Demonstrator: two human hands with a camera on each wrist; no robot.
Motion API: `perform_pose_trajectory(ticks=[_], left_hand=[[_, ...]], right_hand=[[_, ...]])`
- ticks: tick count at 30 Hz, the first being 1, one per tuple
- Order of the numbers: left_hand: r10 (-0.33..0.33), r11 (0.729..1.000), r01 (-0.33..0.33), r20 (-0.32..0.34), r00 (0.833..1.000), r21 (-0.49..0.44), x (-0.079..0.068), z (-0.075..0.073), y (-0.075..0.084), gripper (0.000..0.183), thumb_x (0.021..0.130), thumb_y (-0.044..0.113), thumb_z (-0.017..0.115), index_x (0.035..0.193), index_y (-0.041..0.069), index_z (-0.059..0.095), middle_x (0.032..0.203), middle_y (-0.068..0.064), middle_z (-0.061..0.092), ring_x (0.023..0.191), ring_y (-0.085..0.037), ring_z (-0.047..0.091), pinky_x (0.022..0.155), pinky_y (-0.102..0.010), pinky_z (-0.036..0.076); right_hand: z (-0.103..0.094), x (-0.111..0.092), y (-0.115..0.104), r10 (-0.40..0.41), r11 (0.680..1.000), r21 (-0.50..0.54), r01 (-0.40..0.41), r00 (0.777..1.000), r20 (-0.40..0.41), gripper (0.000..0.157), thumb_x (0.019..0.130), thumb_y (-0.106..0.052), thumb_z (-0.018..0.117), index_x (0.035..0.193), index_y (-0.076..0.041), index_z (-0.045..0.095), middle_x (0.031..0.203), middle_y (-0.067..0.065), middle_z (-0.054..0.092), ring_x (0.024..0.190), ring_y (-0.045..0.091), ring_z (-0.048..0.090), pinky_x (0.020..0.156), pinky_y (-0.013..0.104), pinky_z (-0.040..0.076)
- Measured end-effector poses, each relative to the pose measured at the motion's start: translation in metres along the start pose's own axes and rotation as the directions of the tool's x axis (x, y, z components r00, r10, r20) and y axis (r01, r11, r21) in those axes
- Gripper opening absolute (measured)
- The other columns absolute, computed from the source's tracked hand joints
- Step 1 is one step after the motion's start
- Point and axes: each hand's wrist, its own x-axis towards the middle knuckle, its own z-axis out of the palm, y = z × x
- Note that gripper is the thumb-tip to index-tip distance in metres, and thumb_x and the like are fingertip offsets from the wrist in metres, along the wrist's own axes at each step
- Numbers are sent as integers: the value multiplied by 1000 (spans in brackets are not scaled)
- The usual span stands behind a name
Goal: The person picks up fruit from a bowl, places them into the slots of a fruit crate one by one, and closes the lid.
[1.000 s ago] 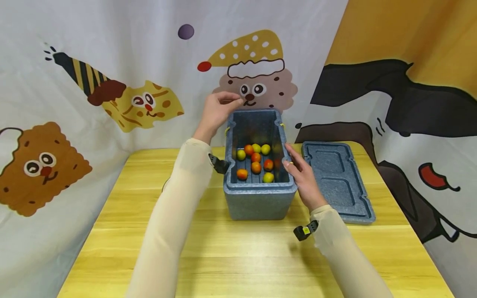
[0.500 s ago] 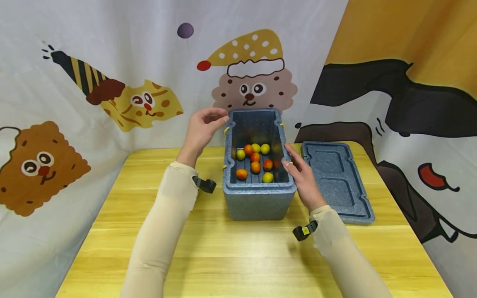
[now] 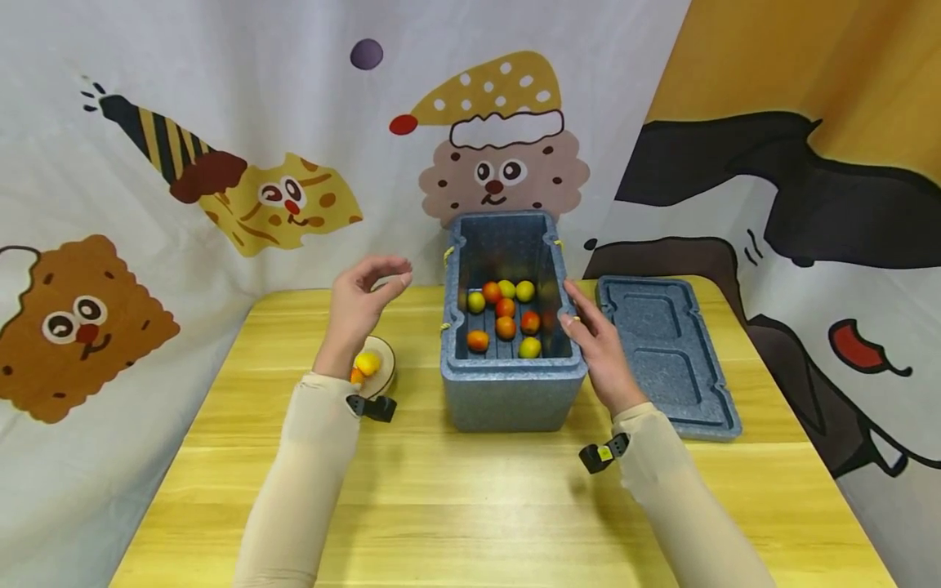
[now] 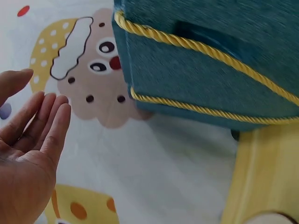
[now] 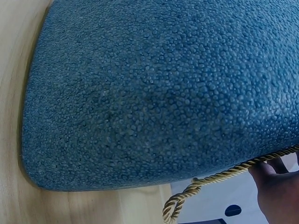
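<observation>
A blue-grey foam box (image 3: 512, 404) stands uncovered on the table, with several small round red-orange and yellow-green fruits (image 3: 505, 328) on its floor. My left hand (image 3: 360, 306) is in the air left of the box, with nothing in it; its fingers are loosely bent, and the left wrist view shows the palm and fingers (image 4: 35, 135) apart from the box. Below it is a small dark-rimmed plate (image 3: 385, 382) with yellow and orange fruits, partly hidden by my wrist. My right hand (image 3: 606, 355) rests on the right rim, fingers along the outer side, beside the yellow rope (image 5: 233, 171).
The matching lid (image 3: 665, 359) lies flat on the wooden table (image 3: 470, 506) to the right of the box. Yellow rope (image 4: 201, 49) runs along the box's left side. A patterned cloth (image 3: 294, 73) hangs directly behind the table.
My left hand has moved away from over the box's far left corner, leftward and down towards the plate, bringing the plate into sight. My right hand and the fruits in the box stay put.
</observation>
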Motion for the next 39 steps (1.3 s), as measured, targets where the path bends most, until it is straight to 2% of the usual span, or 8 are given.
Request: perform_pose_trajectory(ticks=[10,14,20,28,35,39], left_hand=[[-66,998,66,6,998,7,-26,-23,-21,28,91,4,70,115,-11,64,119,-20,60,114,-27,58,94,-29,49],[-123,992,124,-25,992,33,-37,-31,-29,29,91,2,69,115,-12,63,120,-20,59,115,-33,57,93,-28,50],[-216,974,220,-69,974,56,-53,-45,-47,32,91,4,69,118,-13,62,123,-24,58,116,-36,56,91,-25,50],[-350,929,357,-82,933,100,-75,-61,-72,42,92,9,70,128,-9,57,131,-26,53,122,-33,52,89,-18,48],[-404,906,410,-72,912,104,-85,-69,-88,48,92,8,70,134,-7,52,137,-24,49,129,-36,47,97,-24,45],[-413,893,421,-81,907,160,-89,-70,-97,50,92,9,70,136,-6,50,140,-22,47,132,-36,43,104,-31,41]], right_hand=[[-2,4,-4,-6,1000,-8,6,1000,-13,54,104,-29,50,155,-25,33,160,-5,23,144,19,23,113,50,24],[-2,4,-5,-1,1000,-14,1,1000,-6,55,104,-29,51,155,-26,32,160,-6,22,144,18,22,114,50,24],[-2,3,-3,1,1000,-13,-1,1000,-7,54,104,-30,51,155,-25,32,160,-6,23,144,17,21,114,49,23],[-2,1,-2,6,1000,10,-6,1000,-7,54,104,-30,51,155,-25,33,160,-6,23,144,16,21,114,50,22],[-1,1,0,11,1000,18,-11,1000,0,56,104,-30,51,156,-23,31,160,-6,22,145,17,19,114,50,21],[0,1,0,12,1000,20,-12,1000,2,56,104,-30,51,156,-23,31,160,-6,22,145,17,19,114,50,21]])
